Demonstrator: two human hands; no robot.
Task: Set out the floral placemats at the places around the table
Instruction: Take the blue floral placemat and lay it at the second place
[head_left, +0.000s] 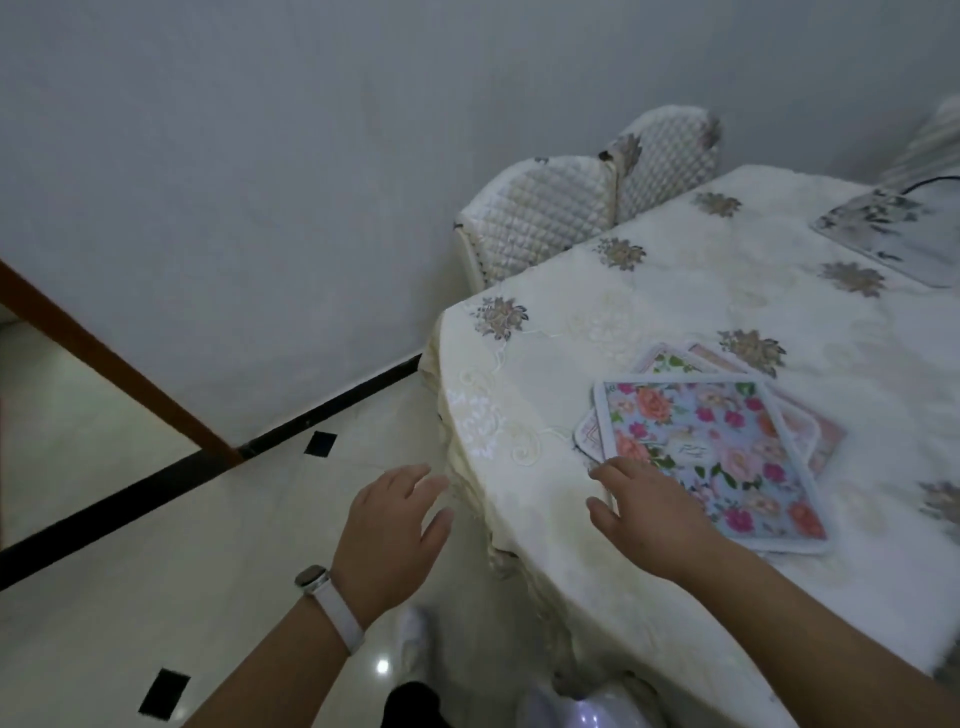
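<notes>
Watch (312, 578) at wrist of left hand (395, 535): silver case, white strap. White shoe (413, 636); dark trouser leg (410, 704).

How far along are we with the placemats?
Barely started. The placemats lie stacked near the table's corner, and nothing is clearly laid yet. The right hand touches the top one's corner; the left hand hovers open. All places remain.
</notes>
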